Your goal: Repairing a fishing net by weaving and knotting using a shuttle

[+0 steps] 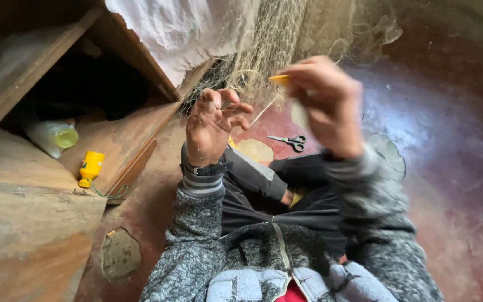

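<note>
The person sits on the floor [454,168], legs crossed, both hands raised before a fishing net [286,39] that hangs from above in pale, fine mesh; the net's lower edge bunches just beyond the hands.

Left hand [213,126]: palm toward the camera; fingers [236,109] curled and hooked into the lower strands of the net, thumb and forefinger drawn close together as if on a strand, though the strand itself is too fine to confirm; a dark watch [205,169] sits on the wrist above a grey knitted sleeve.

Right hand [328,106]: motion-blurred; fingers pressed together around a slim yellow netting needle [279,79], whose tip projects to the left toward the net; a pale thread [264,112] runs down from the hands toward the lap.

Surroundings: a pair of scissors [289,141] with dark handles lies on the red-stained floor just beyond the knees, apart from both hands; a worn patch [119,253] in the floor shows at the lower left; a wooden bed frame [124,134] stands to the left, with a white cloth [180,28] draped over its upper edge; on its lower board lie a yellow spool [90,168] with green cord trailing off it and, further back in shadow, a pale plastic bottle [51,137] on its side.
</note>
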